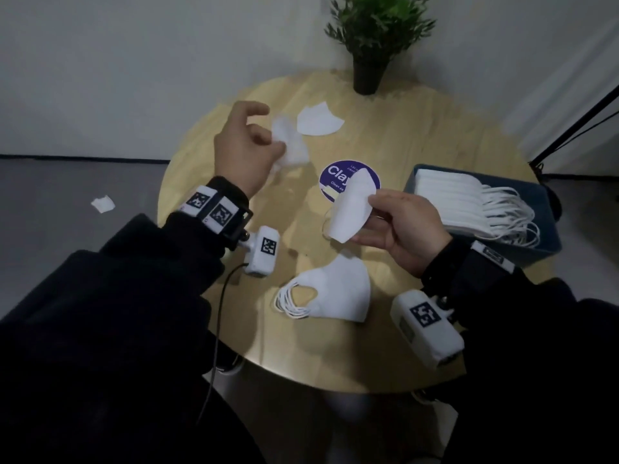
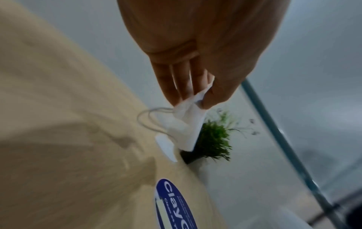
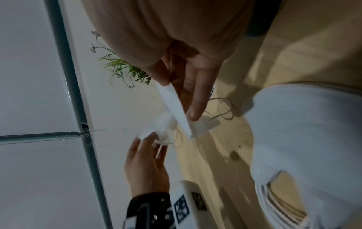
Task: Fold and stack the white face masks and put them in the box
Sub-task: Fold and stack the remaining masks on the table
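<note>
My left hand (image 1: 249,152) pinches a crumpled white mask (image 1: 289,145) above the far left of the round table; the mask (image 2: 186,124) hangs from my fingertips (image 2: 207,99) in the left wrist view. My right hand (image 1: 402,226) holds a folded mask (image 1: 351,209) upright over the table's middle, seen edge-on as a white strip (image 3: 176,111) between thumb and fingers. A stack of folded masks (image 1: 338,293) lies near the front edge. One flat mask (image 1: 318,120) lies at the back. The blue box (image 1: 542,209) at the right holds several folded masks (image 1: 462,202).
A potted plant (image 1: 371,38) stands at the table's back edge. A round purple sticker (image 1: 338,177) marks the wooden table (image 1: 418,128). A white scrap (image 1: 103,204) lies on the floor to the left. A dark stand's legs (image 1: 576,125) rise at the far right.
</note>
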Motion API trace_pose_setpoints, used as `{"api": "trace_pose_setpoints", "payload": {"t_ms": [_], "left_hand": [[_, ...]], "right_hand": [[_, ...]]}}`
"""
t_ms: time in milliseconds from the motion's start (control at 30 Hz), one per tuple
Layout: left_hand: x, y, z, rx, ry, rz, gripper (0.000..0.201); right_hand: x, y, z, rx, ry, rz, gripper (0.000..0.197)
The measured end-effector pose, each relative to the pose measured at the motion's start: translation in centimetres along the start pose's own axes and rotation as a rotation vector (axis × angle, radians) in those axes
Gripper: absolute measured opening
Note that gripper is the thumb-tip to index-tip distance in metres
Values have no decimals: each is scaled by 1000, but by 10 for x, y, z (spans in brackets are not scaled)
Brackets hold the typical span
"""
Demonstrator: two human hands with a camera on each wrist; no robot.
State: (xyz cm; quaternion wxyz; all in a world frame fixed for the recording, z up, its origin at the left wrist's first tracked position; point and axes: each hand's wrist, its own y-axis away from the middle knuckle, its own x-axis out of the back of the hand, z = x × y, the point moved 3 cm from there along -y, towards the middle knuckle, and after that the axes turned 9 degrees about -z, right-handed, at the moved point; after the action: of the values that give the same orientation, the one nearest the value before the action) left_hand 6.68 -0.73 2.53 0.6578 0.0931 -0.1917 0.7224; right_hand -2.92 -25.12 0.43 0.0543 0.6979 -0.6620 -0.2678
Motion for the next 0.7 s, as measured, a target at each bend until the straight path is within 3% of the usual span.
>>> {"api": "trace_pose_setpoints", "payload": {"t_ms": [100, 267, 467, 700], "left_hand": [[-14, 35, 25, -272, -128, -123, 40], [-52, 90, 28, -749, -685, -386, 40], [-55, 91, 35, -963, -698, -377, 33], [-60, 100, 39, -996, -656, -683, 26]], "right_hand": [[0, 0, -1, -14, -8, 2, 27], [-2, 2, -4, -35, -38, 21, 30], [0, 5, -4, -72, -40, -15, 30], [1, -1, -2, -42, 24, -72, 36]]}}
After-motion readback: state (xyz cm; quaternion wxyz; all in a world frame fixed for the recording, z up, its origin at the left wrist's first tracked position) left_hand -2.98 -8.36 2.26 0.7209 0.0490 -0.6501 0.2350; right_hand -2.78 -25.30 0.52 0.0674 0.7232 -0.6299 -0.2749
